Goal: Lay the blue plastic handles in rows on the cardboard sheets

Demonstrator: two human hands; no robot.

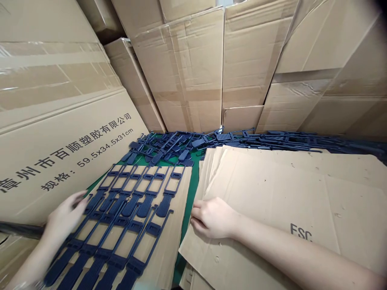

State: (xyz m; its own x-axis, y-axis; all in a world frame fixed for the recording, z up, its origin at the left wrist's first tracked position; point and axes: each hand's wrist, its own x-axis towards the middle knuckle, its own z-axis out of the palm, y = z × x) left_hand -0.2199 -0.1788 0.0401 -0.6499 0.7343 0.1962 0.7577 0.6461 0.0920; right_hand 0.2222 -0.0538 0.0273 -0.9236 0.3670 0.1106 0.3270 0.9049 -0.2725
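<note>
The hands are well apart: at centre, the right hand (pixel 213 217) curls over the left edge of the top cardboard sheet (pixel 278 193), apparently gripping it; lower left, the left hand (pixel 64 215), fingers parted, is nearer the dark blue plastic parts (pixel 130 206), long axes slanting upper right, contact unclear

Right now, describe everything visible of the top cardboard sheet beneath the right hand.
The top cardboard sheet is tan, roughly flat, with small scuffs, faint creases and dark FSC lettering. It lies on similar sheets, partly hidden by the forearm; the right hand rests at its left edge, fingers curled.
</note>
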